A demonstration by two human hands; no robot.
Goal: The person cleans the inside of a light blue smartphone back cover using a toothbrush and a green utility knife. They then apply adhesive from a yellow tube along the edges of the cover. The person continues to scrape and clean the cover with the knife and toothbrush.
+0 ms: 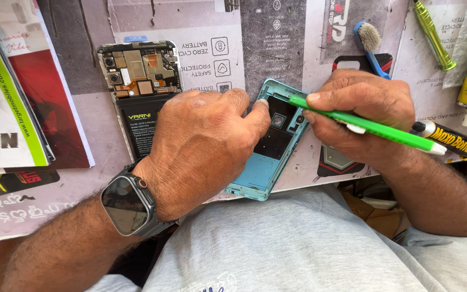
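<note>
Worktop (87, 121) littered | opened phone (140, 81) | brush (371, 40) | possibly glue tube (448, 138)

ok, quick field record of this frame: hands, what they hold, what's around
left hand: presses down on teal phone back cover, fingertip near its camera cutout
right hand: holds green tool like a pen, tip at the cover's top edge
wrist: smartwatch on left
behind: opened phone, boards and battery exposed
right side: glue tube, blue brush
left side: booklets
</note>
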